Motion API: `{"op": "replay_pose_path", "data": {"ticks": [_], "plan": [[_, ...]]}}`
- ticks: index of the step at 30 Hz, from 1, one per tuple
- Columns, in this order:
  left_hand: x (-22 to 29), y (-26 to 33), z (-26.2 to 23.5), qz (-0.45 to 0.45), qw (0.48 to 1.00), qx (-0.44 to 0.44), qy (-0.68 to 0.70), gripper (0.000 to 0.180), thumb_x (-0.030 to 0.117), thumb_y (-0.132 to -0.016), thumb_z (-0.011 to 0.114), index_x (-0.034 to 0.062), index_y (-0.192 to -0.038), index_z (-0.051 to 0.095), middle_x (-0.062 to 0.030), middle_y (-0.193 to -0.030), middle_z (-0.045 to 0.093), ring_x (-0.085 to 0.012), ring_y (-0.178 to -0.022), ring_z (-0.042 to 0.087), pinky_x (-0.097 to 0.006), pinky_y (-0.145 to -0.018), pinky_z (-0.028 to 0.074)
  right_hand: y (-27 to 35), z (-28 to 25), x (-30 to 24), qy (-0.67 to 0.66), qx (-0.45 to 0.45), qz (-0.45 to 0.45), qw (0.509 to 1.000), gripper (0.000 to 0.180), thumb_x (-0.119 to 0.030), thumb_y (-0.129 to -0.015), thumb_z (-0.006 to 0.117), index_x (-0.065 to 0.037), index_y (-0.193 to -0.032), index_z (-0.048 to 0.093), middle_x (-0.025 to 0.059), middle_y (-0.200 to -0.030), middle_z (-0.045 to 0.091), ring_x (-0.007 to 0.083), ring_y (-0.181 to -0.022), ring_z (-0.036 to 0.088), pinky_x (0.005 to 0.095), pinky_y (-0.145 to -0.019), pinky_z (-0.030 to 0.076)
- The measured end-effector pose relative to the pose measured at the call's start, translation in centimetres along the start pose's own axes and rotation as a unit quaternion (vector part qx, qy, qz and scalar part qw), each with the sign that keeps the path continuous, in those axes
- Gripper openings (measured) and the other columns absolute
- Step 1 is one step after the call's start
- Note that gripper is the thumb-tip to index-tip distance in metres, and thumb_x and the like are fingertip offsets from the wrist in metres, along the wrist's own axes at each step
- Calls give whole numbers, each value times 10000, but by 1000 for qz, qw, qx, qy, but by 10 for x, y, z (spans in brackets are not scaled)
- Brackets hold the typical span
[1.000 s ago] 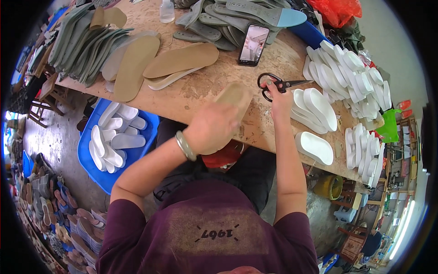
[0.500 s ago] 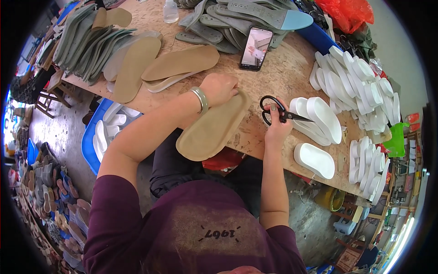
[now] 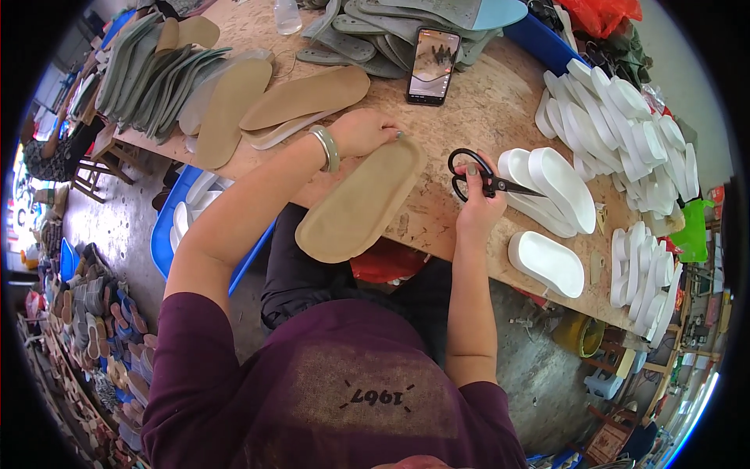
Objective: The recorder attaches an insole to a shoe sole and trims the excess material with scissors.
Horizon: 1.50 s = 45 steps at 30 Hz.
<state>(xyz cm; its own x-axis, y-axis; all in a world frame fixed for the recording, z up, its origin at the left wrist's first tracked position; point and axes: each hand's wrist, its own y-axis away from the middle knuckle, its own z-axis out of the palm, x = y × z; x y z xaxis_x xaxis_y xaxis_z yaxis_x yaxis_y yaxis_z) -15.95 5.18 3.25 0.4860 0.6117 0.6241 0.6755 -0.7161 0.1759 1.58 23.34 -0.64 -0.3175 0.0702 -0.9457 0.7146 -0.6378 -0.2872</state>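
A tan shoe insole (image 3: 361, 202) lies slanted across the table's front edge, its broad rounded end overhanging my lap. Wearing a pale bangle, my left hand (image 3: 361, 133) is closed at the far-left rim of this insole, with the fingertips on its edge; the thumb is mostly hidden. My right hand (image 3: 481, 209) grips black-handled scissors (image 3: 516, 187) by the loops, thumb on the near side. Their blades look closed and point right, toward white shoe soles (image 3: 561, 187), apart from the insole.
More tan insoles (image 3: 308, 98) lie at the far left beside a stack of grey insoles (image 3: 148, 78). A lit phone (image 3: 433, 66) leans on grey pieces at the back. White soles (image 3: 625, 125) are heaped at right. A blue bin (image 3: 162, 238) stands below the table's left edge.
The whole view has shifted slightly. My left hand has slid a little left along the insole's rim. The scissors stay in my right hand, and the phone's picture differs.
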Motion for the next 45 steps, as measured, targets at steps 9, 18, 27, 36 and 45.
{"op": "replay_pose_path", "data": {"ticks": [9,18,27,36,45], "plan": [[5,-4,1,72,996,-6,-60,318,358,-855,681,110,-1050,723,-113,-959,726,-287,-914,684,-411,-831,520,3,-1,2,-14,7,0,1000,317,-93,-957,651,40,-1241,608,80,-949,702,144,-884,673,260,-818,496],[-1,-1,9,50,997,38,-35,275,294,-831,707,79,-1002,718,-144,-942,719,-313,-893,681,-423,-814,522,3,2,1,4,-3,0,1000,316,-101,-960,651,23,-1248,611,80,-946,706,143,-885,669,261,-812,495],[6,13,21,63,991,100,-65,234,242,-868,647,33,-957,702,-171,-897,701,-362,-879,665,-457,-795,516,4,3,-1,-26,-2,15,1000,329,-73,-949,652,66,-1241,593,88,-938,687,175,-896,665,331,-898,511],[13,17,30,105,968,157,-166,180,211,-903,591,49,-892,669,-147,-901,681,-309,-880,666,-438,-793,484,4,2,1,-22,-4,14,1000,333,-74,-948,654,70,-1241,590,92,-940,688,179,-896,666,332,-899,514],[7,19,36,103,966,166,-169,232,252,-932,586,29,-962,642,-147,-971,657,-316,-937,655,-450,-829,480,2,2,4,12,-9,-7,1000,303,-93,-964,639,29,-1240,613,70,-951,698,142,-884,674,243,-776,501]]}}
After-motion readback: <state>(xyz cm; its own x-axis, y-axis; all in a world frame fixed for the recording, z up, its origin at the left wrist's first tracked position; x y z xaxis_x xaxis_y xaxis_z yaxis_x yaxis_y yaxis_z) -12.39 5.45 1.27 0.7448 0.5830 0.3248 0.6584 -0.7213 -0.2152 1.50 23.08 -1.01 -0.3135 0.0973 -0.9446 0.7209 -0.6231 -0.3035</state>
